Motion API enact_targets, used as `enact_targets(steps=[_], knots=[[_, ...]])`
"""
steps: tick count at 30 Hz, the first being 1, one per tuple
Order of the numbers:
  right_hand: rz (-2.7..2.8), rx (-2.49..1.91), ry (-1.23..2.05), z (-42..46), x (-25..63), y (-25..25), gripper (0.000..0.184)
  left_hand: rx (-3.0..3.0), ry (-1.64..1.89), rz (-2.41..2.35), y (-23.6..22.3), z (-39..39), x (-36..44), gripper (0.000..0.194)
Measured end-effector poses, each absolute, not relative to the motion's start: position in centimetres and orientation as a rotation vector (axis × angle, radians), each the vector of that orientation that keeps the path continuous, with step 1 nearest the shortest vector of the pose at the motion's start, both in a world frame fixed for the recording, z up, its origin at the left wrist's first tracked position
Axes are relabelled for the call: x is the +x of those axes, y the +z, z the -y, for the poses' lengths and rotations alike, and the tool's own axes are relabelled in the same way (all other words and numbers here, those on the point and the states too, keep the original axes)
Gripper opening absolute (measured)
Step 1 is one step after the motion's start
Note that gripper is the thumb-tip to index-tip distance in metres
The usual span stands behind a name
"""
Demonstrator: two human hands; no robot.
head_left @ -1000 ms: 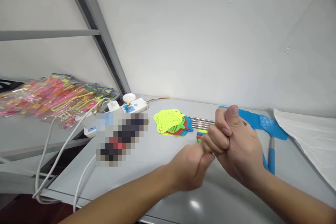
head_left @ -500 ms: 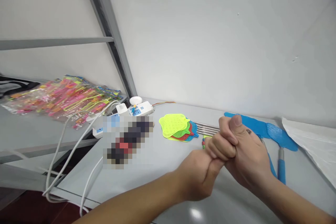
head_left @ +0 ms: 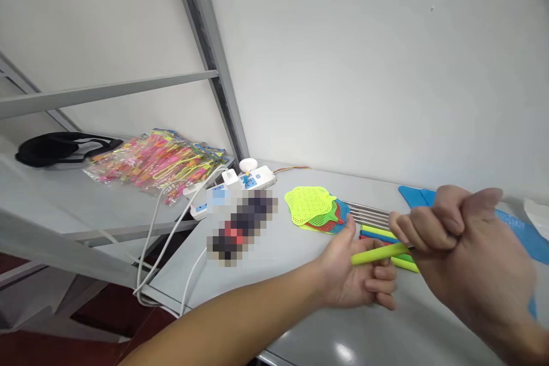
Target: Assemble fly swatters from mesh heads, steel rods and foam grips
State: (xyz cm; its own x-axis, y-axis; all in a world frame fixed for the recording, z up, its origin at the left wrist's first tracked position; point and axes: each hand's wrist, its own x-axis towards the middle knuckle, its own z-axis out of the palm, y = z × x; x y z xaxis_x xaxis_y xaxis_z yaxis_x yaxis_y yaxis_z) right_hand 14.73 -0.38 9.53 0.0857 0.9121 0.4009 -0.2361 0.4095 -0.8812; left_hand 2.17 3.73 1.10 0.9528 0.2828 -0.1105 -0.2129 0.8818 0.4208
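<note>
My right hand (head_left: 465, 249) is closed in a fist around the thin metal rod of a fly swatter, whose yellow-green handle (head_left: 377, 254) sticks out to the left. Just under that handle my left hand (head_left: 364, 277) is palm up with loosely curled fingers, and the handle's end lies across the palm without being gripped. Behind the hands lie a stack of mesh swatter heads (head_left: 312, 208), yellow-green on top, with metal rods (head_left: 369, 215) and coloured handles (head_left: 380, 233) next to them.
Blue swatters (head_left: 521, 231) lie at the right, partly behind my right hand. A white power strip (head_left: 258, 178) with cables (head_left: 169, 237) sits at the table's left edge beside a blurred-out object (head_left: 242, 227). Packets of coloured toys (head_left: 156, 161) and a black item (head_left: 64, 146) lie on the lower shelf.
The two hands were clasped together around the handle. They have come apart: my right hand moved right with the rod and handle, and my left hand loosened. The view turned left.
</note>
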Motion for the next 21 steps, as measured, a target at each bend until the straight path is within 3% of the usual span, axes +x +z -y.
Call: enact_targets(steps=[5,21], knots=[[1.025,-0.672,1.145,1.7,13.0,8.0,0.046,0.383,0.246,-0.233,0.3,-3.5,1.7,0.069],[1.032,-0.676,1.218,1.3,13.0,7.3,0.046,0.424,0.095,-0.277,-0.2,-4.0,1.8,0.058]])
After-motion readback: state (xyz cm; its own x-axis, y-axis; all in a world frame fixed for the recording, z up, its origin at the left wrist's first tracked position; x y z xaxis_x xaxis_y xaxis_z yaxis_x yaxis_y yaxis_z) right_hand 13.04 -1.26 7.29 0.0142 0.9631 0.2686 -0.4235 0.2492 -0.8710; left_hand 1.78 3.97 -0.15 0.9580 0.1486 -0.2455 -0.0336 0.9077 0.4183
